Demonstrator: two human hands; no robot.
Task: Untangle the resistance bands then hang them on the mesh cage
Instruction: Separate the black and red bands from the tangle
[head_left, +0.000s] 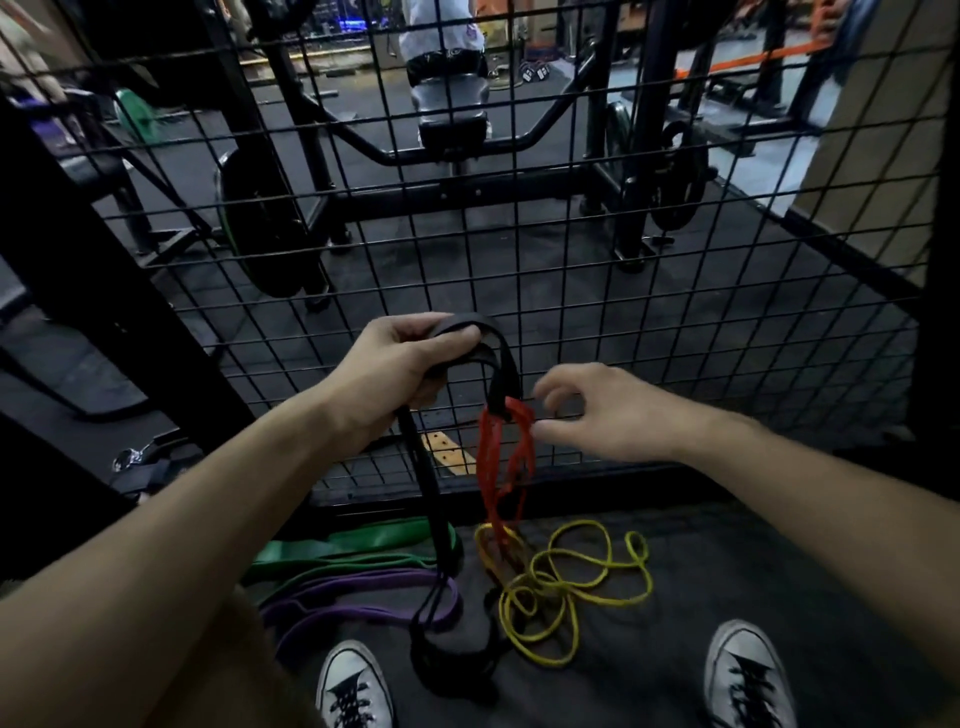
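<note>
My left hand (395, 374) grips the top loop of a wide black resistance band (423, 478), lifted in front of the black mesh cage (649, 291). A thin red band (506, 457) is looped through the black one and hangs down twisted. My right hand (597, 415) hovers beside the red band's top, thumb and fingers spread near it; it holds nothing that I can see. On the dark floor lie a yellow band (576, 582) in tangled coils, a purple band (353, 597) and a green band (343, 551). The black band's lower end rests among them.
My two white-toed sneakers (353, 686) stand at the bottom edge. A metal clip with a strap (140, 462) lies at the left. Behind the mesh stand weight machines with plates (260, 223) and a person on a seat (447, 62).
</note>
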